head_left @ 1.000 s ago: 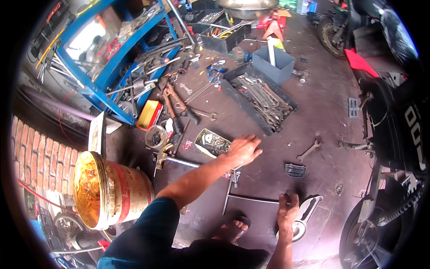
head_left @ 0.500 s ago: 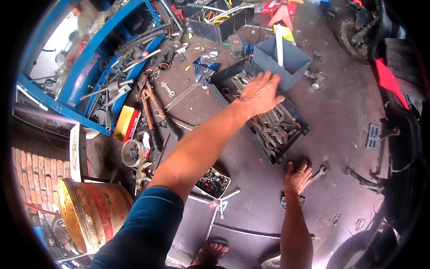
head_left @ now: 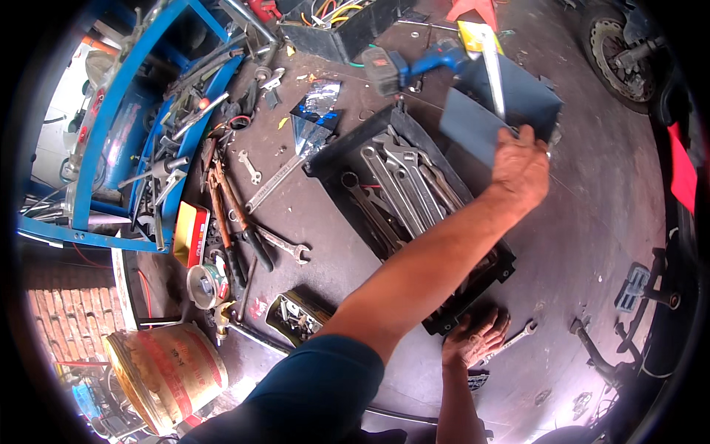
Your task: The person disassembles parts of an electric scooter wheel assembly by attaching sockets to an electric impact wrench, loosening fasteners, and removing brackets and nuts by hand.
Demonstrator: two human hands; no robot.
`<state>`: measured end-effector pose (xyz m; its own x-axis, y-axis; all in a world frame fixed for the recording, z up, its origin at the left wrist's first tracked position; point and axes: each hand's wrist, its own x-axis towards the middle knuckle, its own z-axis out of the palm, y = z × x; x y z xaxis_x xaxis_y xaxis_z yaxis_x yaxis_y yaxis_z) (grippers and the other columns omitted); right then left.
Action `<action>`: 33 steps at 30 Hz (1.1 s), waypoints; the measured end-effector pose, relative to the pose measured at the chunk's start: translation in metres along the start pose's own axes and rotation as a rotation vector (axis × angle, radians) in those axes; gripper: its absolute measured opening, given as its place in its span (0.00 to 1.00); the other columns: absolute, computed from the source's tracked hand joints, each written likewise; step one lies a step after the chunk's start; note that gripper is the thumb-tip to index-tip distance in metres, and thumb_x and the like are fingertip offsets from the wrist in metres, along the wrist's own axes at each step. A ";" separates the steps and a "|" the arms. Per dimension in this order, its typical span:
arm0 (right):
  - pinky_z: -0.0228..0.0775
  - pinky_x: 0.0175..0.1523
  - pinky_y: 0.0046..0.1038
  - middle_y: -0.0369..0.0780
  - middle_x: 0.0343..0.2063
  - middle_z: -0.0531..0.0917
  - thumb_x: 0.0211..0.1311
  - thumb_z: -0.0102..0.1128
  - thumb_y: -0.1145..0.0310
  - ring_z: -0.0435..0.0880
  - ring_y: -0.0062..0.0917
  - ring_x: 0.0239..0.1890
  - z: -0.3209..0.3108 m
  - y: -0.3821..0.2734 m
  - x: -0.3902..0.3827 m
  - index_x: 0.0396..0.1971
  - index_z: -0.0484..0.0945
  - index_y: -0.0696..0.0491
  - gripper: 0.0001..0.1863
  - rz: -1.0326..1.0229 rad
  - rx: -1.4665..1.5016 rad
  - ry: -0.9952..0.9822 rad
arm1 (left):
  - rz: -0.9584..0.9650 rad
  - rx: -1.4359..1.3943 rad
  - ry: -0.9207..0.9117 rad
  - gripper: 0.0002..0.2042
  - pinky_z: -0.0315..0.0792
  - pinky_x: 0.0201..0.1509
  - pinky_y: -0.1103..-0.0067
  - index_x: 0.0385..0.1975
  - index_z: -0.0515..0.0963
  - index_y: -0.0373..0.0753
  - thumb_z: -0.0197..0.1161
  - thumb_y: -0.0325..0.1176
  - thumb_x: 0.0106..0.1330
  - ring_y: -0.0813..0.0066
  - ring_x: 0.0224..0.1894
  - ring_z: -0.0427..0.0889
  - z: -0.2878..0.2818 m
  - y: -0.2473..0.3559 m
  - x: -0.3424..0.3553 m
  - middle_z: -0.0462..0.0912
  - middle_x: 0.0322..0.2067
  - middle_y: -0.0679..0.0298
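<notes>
Bin: blue-grey, inner and outer walls alike. Bar in bin: silver-white. Tray: black. Wrenches: metallic grey, with brown staining. Drill: blue body, dark grey battery. Sleeve: dark teal. Rack: bright blue. Bucket: tan, crossed by red bands. Box: red and yellow. Cutters: rust-brown arms, black grips. Bricks: orange-red, paler joints in a coursed pattern. Packet: yellow. Panel at right: red. Floor: dull brown-purple, with whitish glare toward the lower right.
</notes>
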<state>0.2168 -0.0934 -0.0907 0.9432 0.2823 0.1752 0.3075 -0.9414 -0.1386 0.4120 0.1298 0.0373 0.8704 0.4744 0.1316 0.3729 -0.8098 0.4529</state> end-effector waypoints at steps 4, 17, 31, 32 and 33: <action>0.42 0.65 0.48 0.46 0.63 0.56 0.62 0.47 0.54 0.50 0.41 0.67 0.002 0.003 -0.002 0.62 0.55 0.54 0.32 0.033 -0.050 -0.060 | 0.233 -0.214 0.089 0.15 0.71 0.48 0.64 0.41 0.75 0.35 0.60 0.34 0.55 0.47 0.46 0.72 0.021 0.010 0.006 0.70 0.47 0.49; 0.42 0.65 0.50 0.47 0.62 0.55 0.64 0.41 0.50 0.51 0.42 0.66 0.002 0.007 0.005 0.63 0.52 0.52 0.32 0.044 -0.059 -0.087 | -0.079 0.391 0.022 0.32 0.51 0.67 0.59 0.60 0.62 0.36 0.58 0.49 0.60 0.57 0.65 0.57 -0.044 -0.199 0.106 0.64 0.59 0.55; 0.43 0.64 0.53 0.49 0.62 0.56 0.66 0.34 0.46 0.52 0.45 0.66 0.000 0.010 0.005 0.63 0.52 0.53 0.33 0.006 -0.058 -0.063 | -0.088 0.524 -0.392 0.29 0.58 0.65 0.66 0.54 0.71 0.41 0.59 0.55 0.58 0.59 0.65 0.60 -0.070 -0.215 0.095 0.66 0.61 0.58; 0.43 0.64 0.53 0.49 0.62 0.56 0.66 0.33 0.46 0.53 0.45 0.66 0.000 0.011 0.004 0.63 0.53 0.53 0.33 0.005 -0.065 -0.062 | -0.295 0.440 -0.584 0.32 0.61 0.62 0.67 0.53 0.71 0.38 0.62 0.56 0.54 0.58 0.61 0.68 -0.068 -0.220 0.101 0.72 0.56 0.55; 0.43 0.64 0.53 0.49 0.62 0.56 0.66 0.32 0.45 0.54 0.46 0.66 0.001 0.007 0.003 0.63 0.53 0.54 0.34 0.001 -0.059 -0.061 | -0.293 0.324 -0.446 0.34 0.62 0.61 0.67 0.52 0.71 0.36 0.64 0.56 0.52 0.58 0.58 0.71 -0.061 -0.240 0.095 0.74 0.54 0.53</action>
<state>0.2222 -0.0992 -0.0924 0.9499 0.2908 0.1148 0.3007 -0.9503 -0.0811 0.3859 0.3903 -0.0054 0.7415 0.5596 -0.3702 0.6342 -0.7647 0.1144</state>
